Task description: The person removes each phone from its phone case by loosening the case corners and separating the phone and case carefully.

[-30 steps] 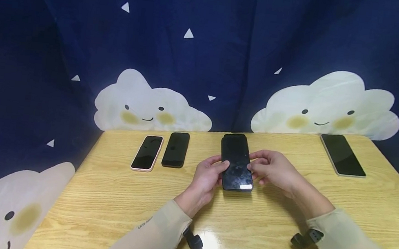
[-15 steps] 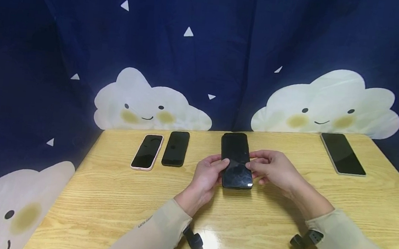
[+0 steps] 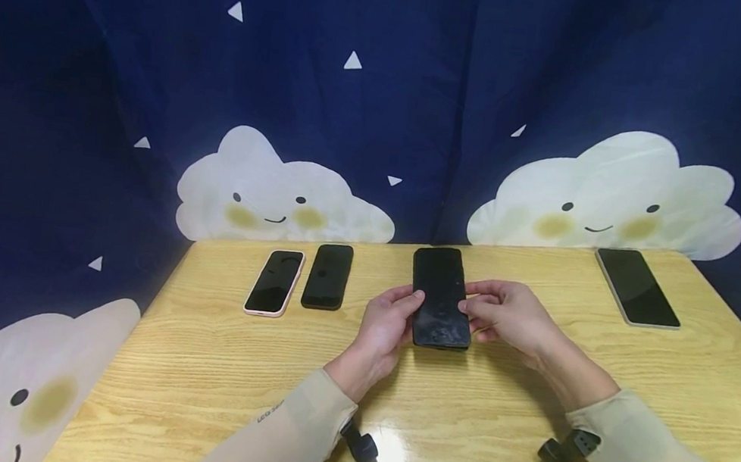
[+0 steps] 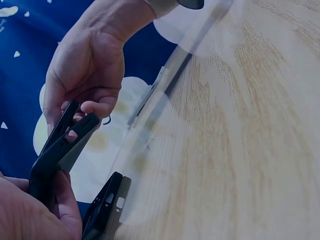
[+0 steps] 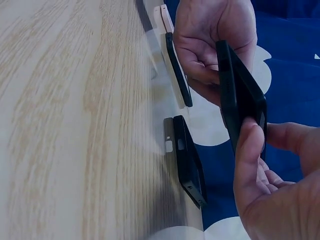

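A dark phone (image 3: pixel 441 300) with a smudged black face is held above the table between both hands. In the left wrist view, a black case (image 4: pixel 55 155) with cutouts lies against the phone's underside, with a gap between the two toward the right hand. My left hand (image 3: pixel 385 332) grips the left edge, thumb on top and fingers beneath. My right hand (image 3: pixel 512 316) pinches the right edge. Its thumb (image 5: pixel 250 137) reaches into the gap in the right wrist view. A second black case (image 5: pixel 187 160) lies on the table below, hidden in the head view.
On the wooden table (image 3: pixel 490 443), a pink-edged phone (image 3: pixel 274 282) and a black phone (image 3: pixel 327 276) lie at the left. A larger dark-screened phone (image 3: pixel 639 287) lies at the far right. A blue cloud-patterned curtain (image 3: pixel 386 95) hangs behind the table's back edge.
The held phone has tilted slightly, and the bright reflection near its bottom edge has vanished. The left thumb has shifted a little toward the phone's left edge. Both hands keep their grip.
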